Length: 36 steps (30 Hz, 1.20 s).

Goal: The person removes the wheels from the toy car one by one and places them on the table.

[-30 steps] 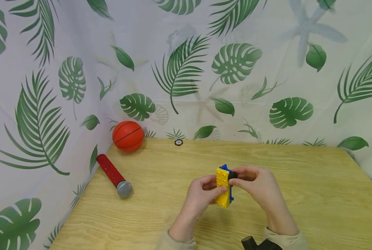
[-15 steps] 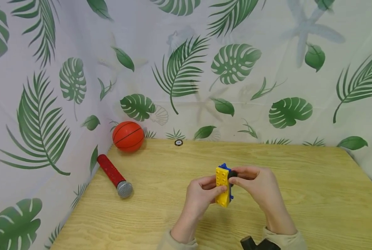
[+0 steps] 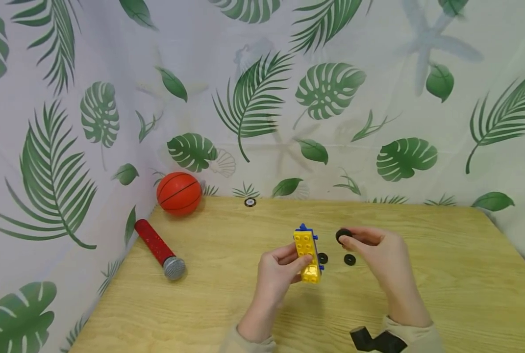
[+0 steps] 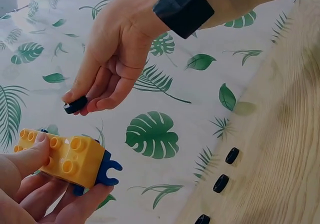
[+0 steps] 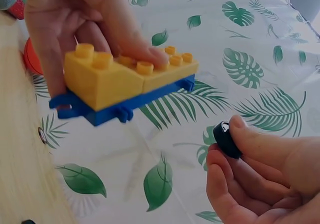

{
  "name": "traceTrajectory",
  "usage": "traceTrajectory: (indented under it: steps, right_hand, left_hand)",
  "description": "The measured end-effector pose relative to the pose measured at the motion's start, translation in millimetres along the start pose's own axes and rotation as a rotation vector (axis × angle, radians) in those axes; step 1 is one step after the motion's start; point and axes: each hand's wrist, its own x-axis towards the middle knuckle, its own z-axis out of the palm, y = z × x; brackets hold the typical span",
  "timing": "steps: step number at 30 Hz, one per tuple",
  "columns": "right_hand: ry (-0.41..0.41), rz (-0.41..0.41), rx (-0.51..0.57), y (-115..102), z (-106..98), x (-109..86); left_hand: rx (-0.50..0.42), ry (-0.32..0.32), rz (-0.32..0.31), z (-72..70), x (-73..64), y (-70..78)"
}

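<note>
My left hand (image 3: 276,274) grips a toy car (image 3: 307,255) of yellow studded bricks on a blue base above the table. In the right wrist view, bare blue axle stubs and a forked blue hitch show on the toy car (image 5: 122,89). Between thumb and fingers, my right hand (image 3: 383,257) pinches a small black toy wheel (image 3: 343,236), apart from the car and to its right. Two loose black wheels, one (image 3: 322,258) beside the car and another (image 3: 349,260) under the right hand, lie on the table; the left wrist view shows a third wheel (image 4: 202,219).
A red microphone (image 3: 161,250) lies at the left of the wooden table (image 3: 218,304). An orange-red toy basketball (image 3: 179,193) and a small round black-and-white disc (image 3: 250,202) are by the back edge. Leaf-printed cloth (image 3: 262,98) hangs behind.
My right hand has drawn the black wheel away from the car's side, to the right. The car has shifted slightly left and turned. Two wheels on the table have come into view.
</note>
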Motion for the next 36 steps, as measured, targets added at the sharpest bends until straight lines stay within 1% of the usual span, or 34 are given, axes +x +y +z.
traceTrajectory:
  steps: [3,8,14,17,21,25,28,32,36]
  right_hand:
    - [-0.013,-0.031,0.004,1,-6,1.4]
    - [-0.01,-0.091,0.035,12,-19,8.3]
    - [0.001,-0.1,0.085,27,-35,20.5]
    - [0.007,-0.123,0.125,34,-40,24.9]
    - [-0.003,-0.126,0.164,46,-48,29.5]
    - [-0.017,-0.116,0.188,58,-55,34.4]
    - [-0.018,-0.102,0.154,66,-58,37.9]
    - [-0.018,-0.06,0.112,76,-61,41.7]
    - [-0.019,-0.028,0.043,87,-62,44.8]
  left_hand:
    - [-0.006,-0.015,-0.01,-2.2,0.0,0.2]
    - [-0.018,-0.018,0.007,-4.6,0.1,3.6]
    - [-0.02,-0.01,0.012,-8.9,1.9,6.1]
    - [-0.016,-0.008,0.011,-10.7,3.6,5.6]
    - [-0.014,-0.012,0.006,-12.4,4.2,5.8]
    - [-0.01,-0.018,0.016,-13.3,3.9,5.6]
    - [-0.004,-0.014,0.014,-14.2,3.5,5.6]
    - [0.006,-0.006,0.002,-14.7,3.1,6.2]
    - [0.011,-0.003,0.001,-14.4,3.9,6.7]
